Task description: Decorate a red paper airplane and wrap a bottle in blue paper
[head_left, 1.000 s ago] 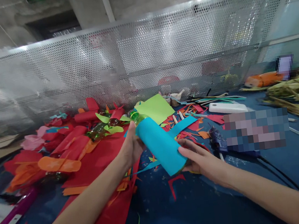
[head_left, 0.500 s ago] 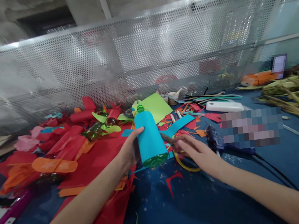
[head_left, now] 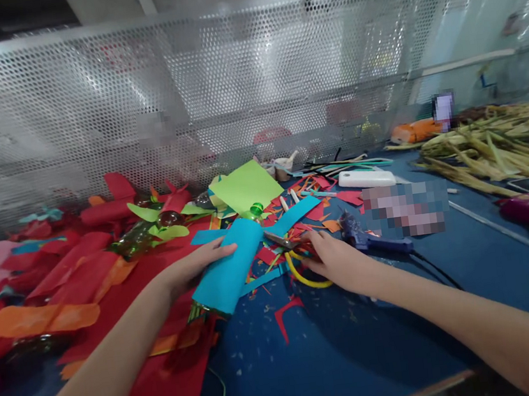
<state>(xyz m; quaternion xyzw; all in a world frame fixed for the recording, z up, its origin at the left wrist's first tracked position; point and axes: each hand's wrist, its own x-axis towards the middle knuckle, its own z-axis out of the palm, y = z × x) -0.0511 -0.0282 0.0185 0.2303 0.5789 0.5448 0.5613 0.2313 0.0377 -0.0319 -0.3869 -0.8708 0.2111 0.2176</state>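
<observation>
My left hand (head_left: 200, 264) is wrapped round the side of a green plastic bottle (head_left: 256, 211) that has blue sheet material (head_left: 234, 263) around its body. The bottle is tilted, its neck pointing away and to the right. My right hand (head_left: 332, 257) is closed on scissors (head_left: 278, 240), whose metal blades point left at the bottle's upper right side. A yellow loop (head_left: 310, 280) shows below that hand; whether it is the scissors' handle I cannot tell. Blue strips (head_left: 295, 215) and coloured scraps lie beyond and beneath the blades.
Red sheets (head_left: 147, 379) and red-covered bottles with cut shapes spread over the left. A light green sheet (head_left: 248, 186) lies behind. To the right are a blue glue gun (head_left: 376, 242), a white case (head_left: 366, 178) and dried husks (head_left: 470, 147). Perforated metal mesh (head_left: 231, 80) borders the back.
The bottle has gone from nearly upright to tilted, its base swinging left and its neck lower. The scissors stay in my right hand near it. The whole view has turned right.
</observation>
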